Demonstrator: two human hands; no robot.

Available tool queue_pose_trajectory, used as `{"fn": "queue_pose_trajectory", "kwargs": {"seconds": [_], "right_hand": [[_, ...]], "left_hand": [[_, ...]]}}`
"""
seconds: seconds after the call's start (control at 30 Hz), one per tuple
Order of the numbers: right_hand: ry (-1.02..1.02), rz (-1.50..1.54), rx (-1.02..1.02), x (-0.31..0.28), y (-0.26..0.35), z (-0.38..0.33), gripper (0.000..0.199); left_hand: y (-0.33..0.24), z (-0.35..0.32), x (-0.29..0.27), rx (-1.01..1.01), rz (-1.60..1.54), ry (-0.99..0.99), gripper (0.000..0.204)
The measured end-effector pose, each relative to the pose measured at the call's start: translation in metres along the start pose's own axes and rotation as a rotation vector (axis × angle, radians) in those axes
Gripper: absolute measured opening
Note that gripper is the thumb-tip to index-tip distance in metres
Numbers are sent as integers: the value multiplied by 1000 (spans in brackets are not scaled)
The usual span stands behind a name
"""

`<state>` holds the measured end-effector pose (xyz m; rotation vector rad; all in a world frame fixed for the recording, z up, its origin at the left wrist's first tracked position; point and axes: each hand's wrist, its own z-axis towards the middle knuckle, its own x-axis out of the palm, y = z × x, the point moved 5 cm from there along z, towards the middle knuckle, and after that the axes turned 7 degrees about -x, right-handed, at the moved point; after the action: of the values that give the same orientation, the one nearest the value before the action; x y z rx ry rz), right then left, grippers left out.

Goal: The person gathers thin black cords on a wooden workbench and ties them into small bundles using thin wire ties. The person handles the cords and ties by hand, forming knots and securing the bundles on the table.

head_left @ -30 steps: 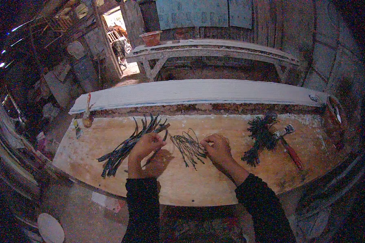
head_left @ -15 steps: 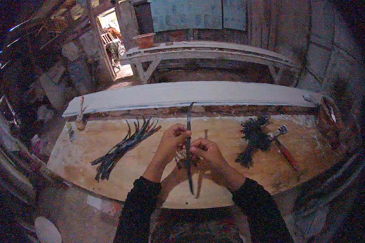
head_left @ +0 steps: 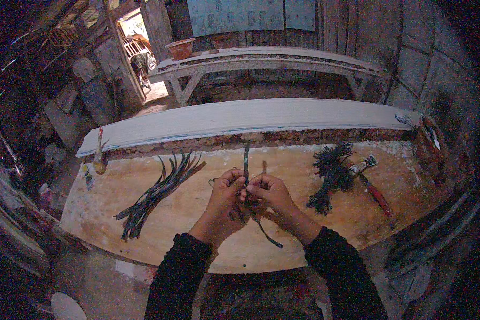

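Left hand and right hand, fingers pinched together on one dark strip above the wooden table; its middle is hidden by fingers. Two dark bundles, uncountable: long strips, frayed bunch.

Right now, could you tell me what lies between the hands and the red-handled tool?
In the head view, a dark tied bundle lies between the hands and the red-handled tool.

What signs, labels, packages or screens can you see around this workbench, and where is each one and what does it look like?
Hanging sheet or sign: on the back wall at the top, behind the far bench; rectangular, pale blue-green, with faint rows of marks too blurred to make out.
Second panel: just right of the first, same wall; smaller, same pale blue-green.
No packages, labels or screens show on the wooden work board.
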<state>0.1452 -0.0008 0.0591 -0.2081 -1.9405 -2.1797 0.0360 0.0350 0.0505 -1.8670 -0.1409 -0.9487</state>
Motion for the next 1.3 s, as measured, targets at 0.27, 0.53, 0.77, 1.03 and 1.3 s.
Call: {"fn": "queue_pose_trajectory", "kwargs": {"seconds": [0.27, 0.53, 0.77, 1.03, 1.3], "right_hand": [[-20, -61, 26, 0, 1, 1, 14], [-26, -185, -39, -6, -7, 3, 8], [-50, -130, -69, -5, -8, 3, 6], [-61, -40, -27, -8, -3, 2, 7], [-46, -152, -56, -7, -2, 4, 7]], "left_hand": [[6, 17, -21, 20, 58, 44, 17], [-12, -31, 32, -114, -55, 16, 22], [-5, 12, -18, 116, 235, 28, 27], [-16, -31, 32, -30, -70, -56, 14], [-4, -9, 5, 0, 30, -19, 13]]}}
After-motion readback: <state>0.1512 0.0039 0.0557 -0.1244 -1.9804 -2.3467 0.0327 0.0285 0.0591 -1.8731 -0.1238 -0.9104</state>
